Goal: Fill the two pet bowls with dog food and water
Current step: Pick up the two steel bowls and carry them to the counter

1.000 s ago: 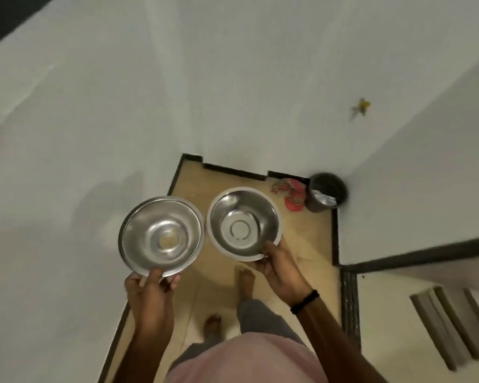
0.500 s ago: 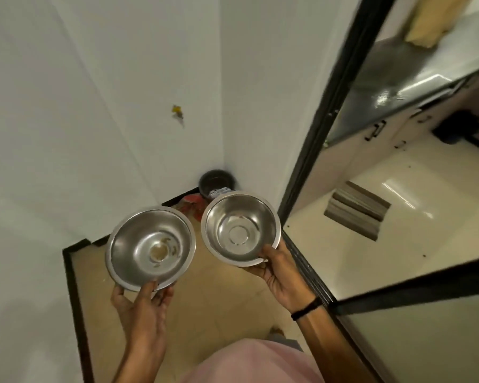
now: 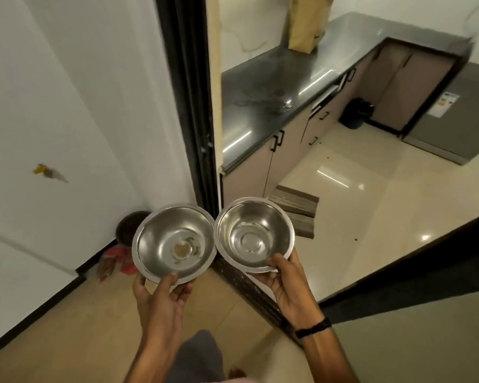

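I hold two steel pet bowls side by side in front of me, rims nearly touching. My left hand (image 3: 161, 297) grips the near rim of the left bowl (image 3: 174, 241), which has a small brown residue at its bottom. My right hand (image 3: 288, 283) grips the near rim of the right bowl (image 3: 253, 233), which looks empty. Both bowls are tilted slightly toward me. A tall brown paper bag (image 3: 306, 23) stands on the dark kitchen counter (image 3: 274, 89) beyond the doorway.
A black door frame (image 3: 188, 106) stands directly ahead, with a black threshold strip (image 3: 249, 288) on the floor. Behind the left bowl are a dark bin (image 3: 126, 225) and a red bag (image 3: 116, 261) in the corner. A striped mat (image 3: 296, 208) lies on the kitchen floor; a grey fridge (image 3: 454, 114) stands far right.
My view has swung right from the wall corner toward the kitchen doorway. Both bowls stay in my hands and have come closer together.
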